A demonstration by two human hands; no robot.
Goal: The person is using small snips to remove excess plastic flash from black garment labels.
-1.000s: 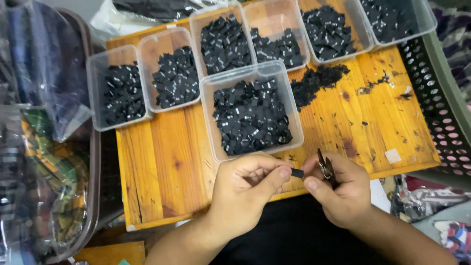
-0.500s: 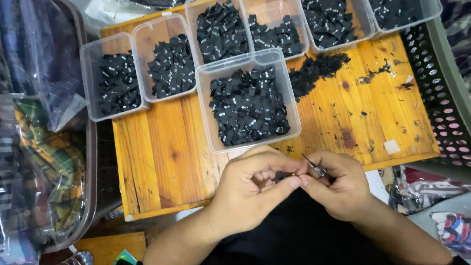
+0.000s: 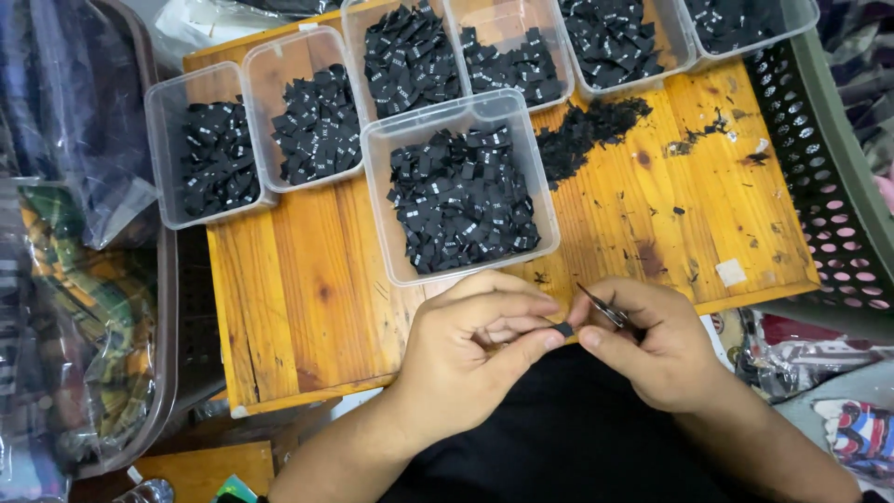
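Two hands are meeting over the board's near edge: left hand pinching a black tag, right hand gripping snips, just below the nearest tub.

1. We count two hands at the near edge: the left hand and the right hand, meeting over one small black tag.
2. We see one pair of small metal snips, in the right hand.
3. We count seven clear plastic tubs of black tags: one near tub in the middle, two at the far left, four along the far edge.
4. One loose pile of black tags lies right of the near tub.
5. One wooden board bears them all.
6. One dark perforated basket stands at the right.
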